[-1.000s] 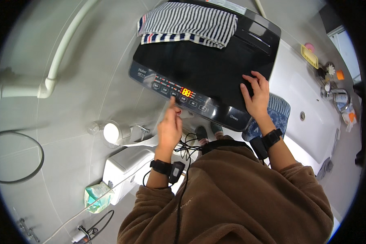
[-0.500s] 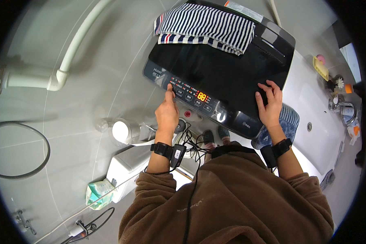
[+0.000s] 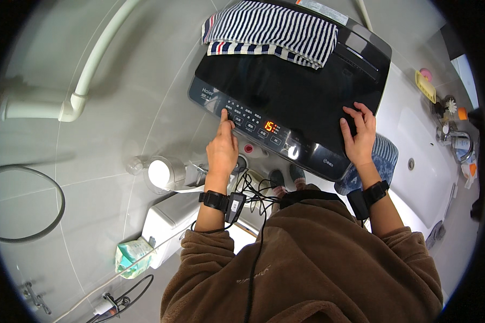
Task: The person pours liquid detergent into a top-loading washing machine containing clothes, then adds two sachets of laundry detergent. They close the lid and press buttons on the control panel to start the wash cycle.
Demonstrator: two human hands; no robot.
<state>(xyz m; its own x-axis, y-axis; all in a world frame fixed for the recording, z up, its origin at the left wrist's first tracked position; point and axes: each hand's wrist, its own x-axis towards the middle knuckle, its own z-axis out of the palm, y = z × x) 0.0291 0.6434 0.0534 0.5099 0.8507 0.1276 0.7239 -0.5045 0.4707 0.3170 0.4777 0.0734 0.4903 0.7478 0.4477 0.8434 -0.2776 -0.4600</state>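
Note:
A black top-loading washing machine (image 3: pixel 285 81) stands in front of me with its lid down. Along its near edge runs a touch control panel (image 3: pixel 253 121) with a lit display (image 3: pixel 270 126) showing orange digits. My left hand (image 3: pixel 222 151) reaches to the panel's left part. Its index finger is stretched out, with the tip on the panel, and the other fingers are partly bent; it holds nothing. On the lid's right side rests my right hand (image 3: pixel 359 134), fingers spread, holding nothing. A striped navy and white cloth (image 3: pixel 272 29) lies folded over the lid's far side.
To the right is a white sink basin (image 3: pixel 415 156) with a chrome faucet (image 3: pixel 458 137); a blue patterned cloth (image 3: pixel 383 156) hangs beside the machine. A white pipe (image 3: pixel 83 81) runs along the left wall. Black cables (image 3: pixel 253 191) dangle near my left wrist. A tissue pack (image 3: pixel 132 257) sits lower left.
The display's digits have changed and the red indicator lights on the panel have gone dark. Both hands stay nearly in place; the view has shifted slightly.

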